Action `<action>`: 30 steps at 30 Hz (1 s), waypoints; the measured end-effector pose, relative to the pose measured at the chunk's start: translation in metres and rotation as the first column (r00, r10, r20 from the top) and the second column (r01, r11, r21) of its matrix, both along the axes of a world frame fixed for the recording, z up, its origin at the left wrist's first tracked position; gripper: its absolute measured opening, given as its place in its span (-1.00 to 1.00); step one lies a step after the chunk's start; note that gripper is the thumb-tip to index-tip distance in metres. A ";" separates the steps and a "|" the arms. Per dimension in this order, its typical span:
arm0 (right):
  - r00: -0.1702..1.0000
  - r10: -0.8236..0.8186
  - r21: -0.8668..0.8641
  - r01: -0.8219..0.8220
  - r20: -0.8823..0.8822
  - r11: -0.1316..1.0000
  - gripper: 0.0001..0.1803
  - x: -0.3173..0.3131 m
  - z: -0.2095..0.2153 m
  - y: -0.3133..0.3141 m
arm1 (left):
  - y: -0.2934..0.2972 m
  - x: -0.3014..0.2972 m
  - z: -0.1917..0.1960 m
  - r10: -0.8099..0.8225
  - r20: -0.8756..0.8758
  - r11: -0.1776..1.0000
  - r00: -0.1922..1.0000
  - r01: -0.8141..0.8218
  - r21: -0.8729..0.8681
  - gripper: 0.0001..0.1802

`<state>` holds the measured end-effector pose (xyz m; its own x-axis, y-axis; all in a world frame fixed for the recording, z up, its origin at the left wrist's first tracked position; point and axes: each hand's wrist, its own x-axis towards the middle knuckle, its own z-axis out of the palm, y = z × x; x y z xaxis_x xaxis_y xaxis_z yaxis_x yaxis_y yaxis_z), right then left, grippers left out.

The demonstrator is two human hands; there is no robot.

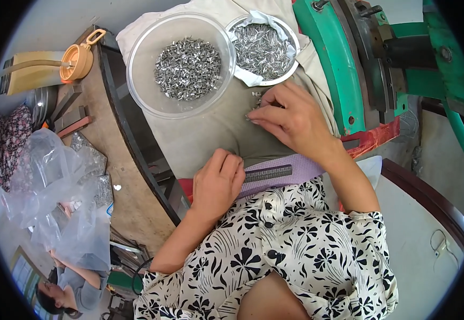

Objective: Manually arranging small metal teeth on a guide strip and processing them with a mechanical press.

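The patterned shirt [264, 256] of the person, black shapes on cream, is closest, with both forearms reaching forward past it. At far left, a floral cloth [9, 141] lies bunched behind a clear plastic bag [64, 186], which spreads over the left part of a wooden table [130, 186]. Below the bag, another person [85, 290] in a grey top appears. Near the table's far end is an orange lid with a loop handle [77, 61]; metal bars [71, 102] lie closer in.

Right of the table, a beige cloth [189, 144] carries a clear tub [141, 74] at its far left corner, with a heap of small metal pieces [187, 68] inside. The left hand [217, 181] rests at the cloth's near left corner, fingers curled; whether it grips anything I cannot tell. Just beside it runs a purple strip [309, 169] bearing a dark ridged bar [268, 174]. By the far edge, touching the tub, a white-lined bowl [275, 81] holds thin metal pins [262, 52]. The right hand [293, 117], over the cloth near its right edge, pinches a small metal bit [248, 117] between its fingertips; more bits [256, 95] show just beside its fingers. Farthest right stands a green machine [341, 74].
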<state>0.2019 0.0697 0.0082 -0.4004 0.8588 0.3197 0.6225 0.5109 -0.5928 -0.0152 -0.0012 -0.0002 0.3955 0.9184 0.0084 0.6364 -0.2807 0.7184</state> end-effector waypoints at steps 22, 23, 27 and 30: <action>0.954 -0.282 0.086 0.274 0.100 0.958 -0.75 0.014 0.015 -0.002 | 0.014 0.002 0.011 -0.007 -0.046 0.997 0.999 0.004 -0.076 -0.88; 0.936 -0.333 0.099 0.323 0.112 0.941 -0.72 0.016 0.022 0.011 | 0.015 0.003 0.012 0.002 -0.042 0.993 0.999 -0.007 -0.115 -0.89; 0.875 -0.410 0.270 0.342 0.256 0.900 -0.64 0.026 0.022 0.076 | 0.020 0.009 0.019 0.035 -0.002 0.988 0.999 -0.035 -0.153 -0.89; 0.834 -0.282 0.017 0.312 0.474 0.950 -0.68 0.027 0.013 0.114 | 0.020 0.009 0.018 0.128 0.177 0.988 0.976 -0.110 -0.106 -0.90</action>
